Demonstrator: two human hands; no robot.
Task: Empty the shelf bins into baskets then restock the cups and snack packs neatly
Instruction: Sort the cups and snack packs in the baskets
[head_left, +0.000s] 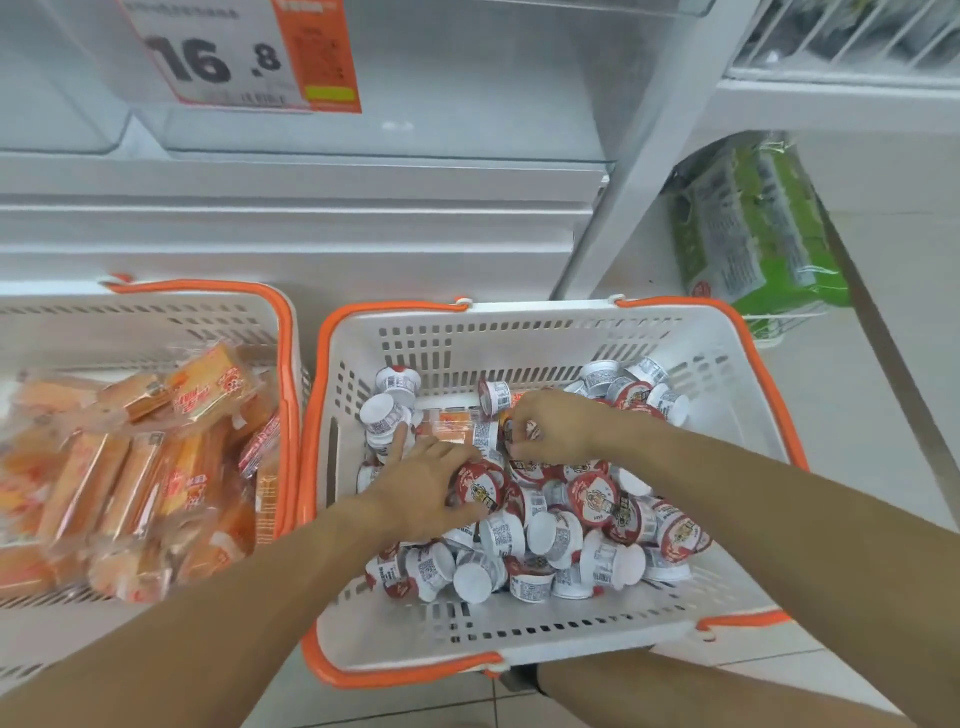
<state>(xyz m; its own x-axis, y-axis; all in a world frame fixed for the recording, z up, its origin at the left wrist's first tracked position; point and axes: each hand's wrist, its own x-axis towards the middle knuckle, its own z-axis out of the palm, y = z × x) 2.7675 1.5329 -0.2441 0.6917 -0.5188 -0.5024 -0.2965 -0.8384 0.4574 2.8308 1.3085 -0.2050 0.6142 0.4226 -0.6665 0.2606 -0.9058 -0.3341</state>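
Note:
A white basket with orange rim stands on the floor in front of me, holding several small red-and-white cups. My left hand reaches into it and grips a cup with a red lid. My right hand is further back in the basket, its fingers pinching another small cup. A second white and orange basket at the left is filled with several orange snack packs. Above them sit clear shelf bins that look empty.
A price tag reading 16.8 hangs on the bin front. Green packaged goods lean on a low shelf at the right. A white shelf upright rises between them. Tiled floor lies to the right.

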